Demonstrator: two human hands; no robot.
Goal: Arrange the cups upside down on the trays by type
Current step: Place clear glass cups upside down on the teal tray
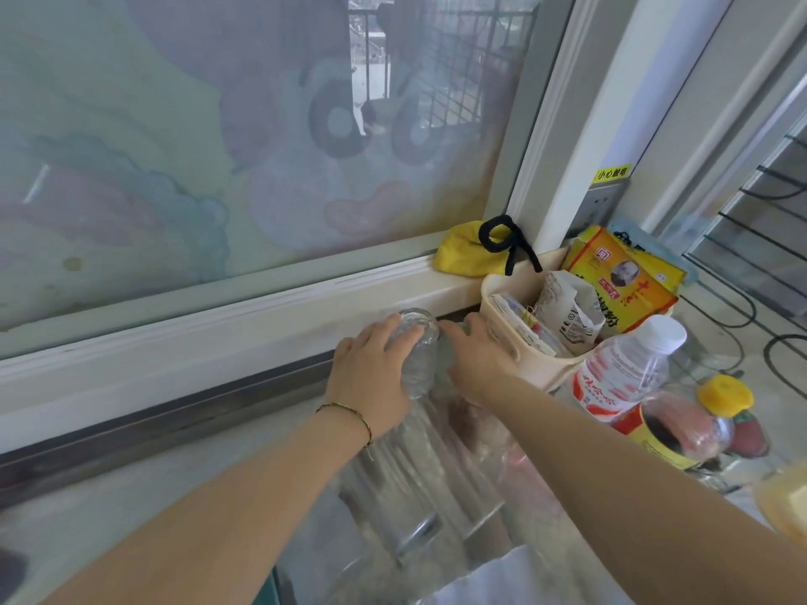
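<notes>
My left hand (371, 377) is wrapped around a clear glass cup (419, 342) that stands upside down, its base up, just below the window sill. My right hand (476, 364) reaches in beside it, with fingers on a second clear glass (450, 342) that is mostly hidden behind the hand. Below my arms more clear glassware (406, 495) shows, blurred. I cannot make out a tray's edge.
A cream organiser basket (502, 316) with packets stands right of my hands. A water bottle (620, 369), a yellow-labelled sauce bottle (672, 434) and a yellow-capped bottle (725, 395) crowd the right. A yellow pouch (463, 251) lies on the white window sill (218, 325).
</notes>
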